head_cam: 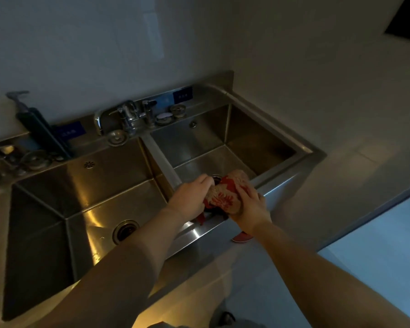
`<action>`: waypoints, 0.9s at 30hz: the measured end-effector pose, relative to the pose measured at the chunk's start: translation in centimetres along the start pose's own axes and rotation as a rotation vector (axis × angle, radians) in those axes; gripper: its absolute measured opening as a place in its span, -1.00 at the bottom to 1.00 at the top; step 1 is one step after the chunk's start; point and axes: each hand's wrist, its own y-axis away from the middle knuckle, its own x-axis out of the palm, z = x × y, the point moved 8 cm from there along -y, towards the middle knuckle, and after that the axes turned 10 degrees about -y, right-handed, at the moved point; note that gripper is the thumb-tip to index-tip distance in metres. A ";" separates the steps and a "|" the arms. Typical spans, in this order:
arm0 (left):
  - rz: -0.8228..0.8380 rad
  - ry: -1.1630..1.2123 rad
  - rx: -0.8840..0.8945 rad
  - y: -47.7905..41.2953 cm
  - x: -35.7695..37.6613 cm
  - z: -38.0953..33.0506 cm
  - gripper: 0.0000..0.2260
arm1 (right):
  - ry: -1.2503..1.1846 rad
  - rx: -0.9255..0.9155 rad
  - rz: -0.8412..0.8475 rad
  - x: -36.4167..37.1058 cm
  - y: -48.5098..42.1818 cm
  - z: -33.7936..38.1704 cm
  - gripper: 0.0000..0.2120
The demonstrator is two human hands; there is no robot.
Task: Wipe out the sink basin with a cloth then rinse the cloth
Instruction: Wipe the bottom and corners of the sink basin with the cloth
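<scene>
Left hand [194, 197] and right hand [251, 207] both closed around the cloth [225, 192], one at each end; cloth bunched between them, long axis running left-near to right-far, held above the right sink basin [258, 140] near its front edge

Steel sink unit [282, 183], strainers [117, 137] on ledge

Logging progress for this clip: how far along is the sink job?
Wiping done: cannot tell. In hand: both hands, left and right, bunch the red patterned cloth above the right basin. Left: rinsing; the faucet shows no water.
</scene>
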 end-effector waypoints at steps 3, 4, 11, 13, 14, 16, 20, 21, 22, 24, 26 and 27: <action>0.018 -0.036 -0.021 0.4 -0.2 0.7 -0.68 | -0.099 -0.006 -0.037 -0.1 -1.0 0.9 -0.48; 0.038 -0.049 -0.036 0.5 0.0 1.1 -0.67 | -0.168 -0.020 -0.068 -0.3 -1.2 1.3 -0.55; 0.129 -0.117 -0.198 1.7 2.5 4.2 -0.46 | -0.438 -0.196 -0.099 0.0 -2.2 5.8 -0.70; 0.118 -0.101 -0.236 2.5 2.5 5.2 -0.39 | -0.389 -0.196 -0.086 0.4 -2.7 6.7 -0.68; 0.108 -0.085 -0.255 3.0 2.3 5.7 -0.36 | -0.337 -0.181 -0.071 0.8 -2.8 7.1 -0.68; 0.108 -0.057 -0.307 3.9 2.1 6.7 -0.30 | -0.257 -0.156 -0.043 1.4 -3.0 7.9 -0.70; 0.132 -0.098 -0.399 5.3 2.0 8.9 -0.44 | -0.238 -0.175 0.001 2.3 -3.0 10.7 -0.68; 0.120 -0.121 -0.400 5.6 1.8 9.4 -0.53 | -0.231 -0.194 0.031 2.7 -2.9 11.6 -0.65; 0.109 -0.142 -0.403 6.0 1.6 10.0 -0.60 | -0.219 -0.214 0.066 3.3 -2.8 12.5 -0.61; 0.111 -0.187 -0.417 7.0 1.0 11.6 -0.66 | -0.206 -0.244 0.122 4.7 -2.3 14.4 -0.53; 0.136 -0.215 -0.428 8.5 0.6 13.5 -0.68 | -0.207 -0.277 0.119 6.0 -2.0 16.6 -0.54; 0.142 -0.208 -0.440 9.4 0.4 14.6 -0.68 | -0.212 -0.295 0.104 6.7 -1.8 17.7 -0.57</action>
